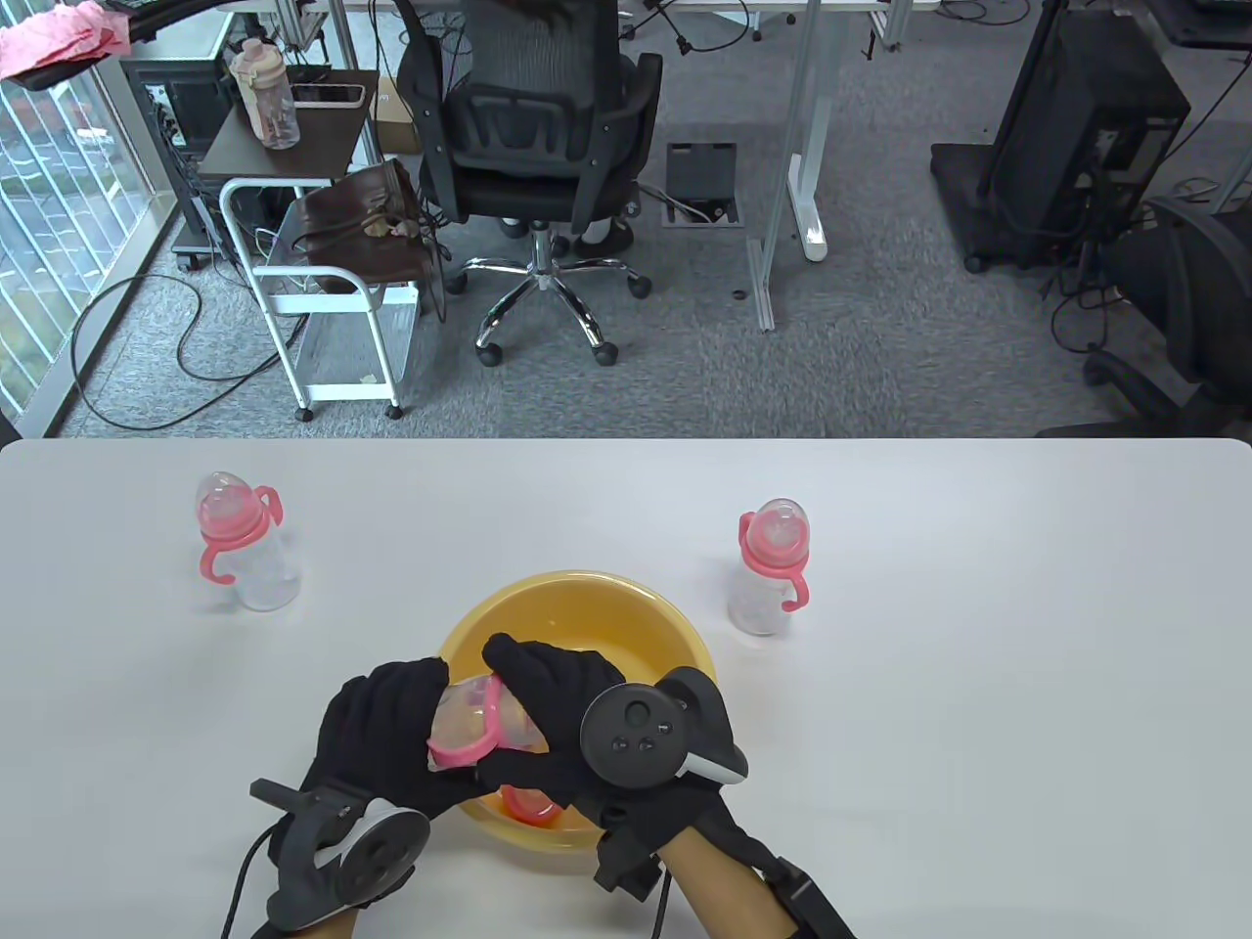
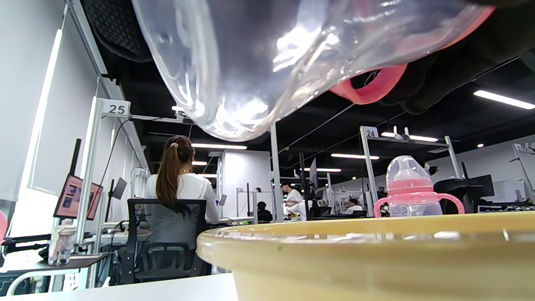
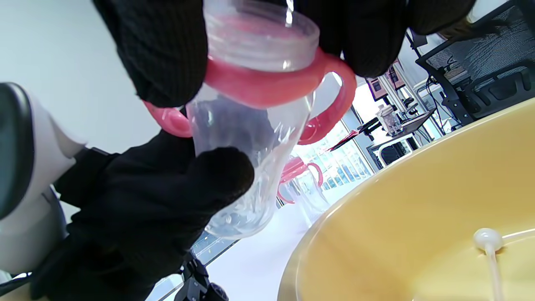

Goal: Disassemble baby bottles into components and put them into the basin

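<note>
both hands are together over the near side of the yellow basin (image 1: 675, 626), working one baby bottle (image 1: 469, 719) held above the basin's near left rim. the left hand (image 1: 386, 734) is wrapped around the clear body of this bottle, thumb pressed on its side as the right wrist view shows. the right hand (image 1: 553, 704) is curled over the neck end, its fingers (image 3: 163, 54) on the pink handle ring (image 3: 267, 90) just below the threaded mouth. that mouth is open, with no cap or teat on it. inside the basin, a pink ring-shaped part (image 1: 528, 807) lies at the near wall, and the right wrist view shows a thin white straw with a ball end (image 3: 489, 246) on the basin floor. two more bottles stand upright on the white table (image 1: 978, 685), both fully assembled with clear caps and pink handles: one well to the left (image 1: 240, 543) of the basin, one just to the right (image 1: 773, 567) of its far rim. beyond the table, a person sits in a black office chair (image 1: 538, 127) with their back to the camera, beside a white trolley (image 1: 323, 293).
</note>
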Demonstrator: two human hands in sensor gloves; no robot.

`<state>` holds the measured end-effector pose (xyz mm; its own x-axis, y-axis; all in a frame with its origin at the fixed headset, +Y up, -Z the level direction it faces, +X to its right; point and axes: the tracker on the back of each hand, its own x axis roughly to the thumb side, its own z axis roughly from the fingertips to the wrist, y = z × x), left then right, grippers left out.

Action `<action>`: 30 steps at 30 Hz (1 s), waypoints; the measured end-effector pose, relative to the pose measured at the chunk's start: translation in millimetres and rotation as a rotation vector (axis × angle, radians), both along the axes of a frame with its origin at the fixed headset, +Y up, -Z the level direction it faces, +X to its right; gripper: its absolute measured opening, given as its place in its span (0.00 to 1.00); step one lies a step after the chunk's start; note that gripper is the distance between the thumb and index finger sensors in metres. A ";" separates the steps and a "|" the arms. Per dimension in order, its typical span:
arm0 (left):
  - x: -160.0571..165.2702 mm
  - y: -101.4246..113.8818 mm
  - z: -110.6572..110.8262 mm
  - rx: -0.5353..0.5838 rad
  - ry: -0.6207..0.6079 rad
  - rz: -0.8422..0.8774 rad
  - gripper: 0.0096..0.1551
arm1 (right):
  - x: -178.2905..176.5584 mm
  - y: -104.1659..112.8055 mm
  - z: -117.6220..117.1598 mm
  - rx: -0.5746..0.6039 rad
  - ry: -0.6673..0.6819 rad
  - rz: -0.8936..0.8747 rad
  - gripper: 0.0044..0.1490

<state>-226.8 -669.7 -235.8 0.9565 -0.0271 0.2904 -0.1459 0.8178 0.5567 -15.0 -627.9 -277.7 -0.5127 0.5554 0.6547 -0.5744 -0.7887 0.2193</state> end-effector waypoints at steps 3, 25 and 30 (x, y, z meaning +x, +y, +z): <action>-2.4 -0.6 -1.2 -0.006 0.005 0.015 0.62 | 3.4 1.3 -2.2 -0.009 -0.027 -0.028 0.56; -46.4 -14.0 -16.2 -0.043 0.270 0.216 0.62 | 6.4 -5.2 -36.9 -0.240 -0.312 0.262 0.50; -47.3 -14.9 -16.9 -0.048 0.279 0.220 0.62 | -26.5 -20.6 -53.2 -0.299 -0.308 0.499 0.50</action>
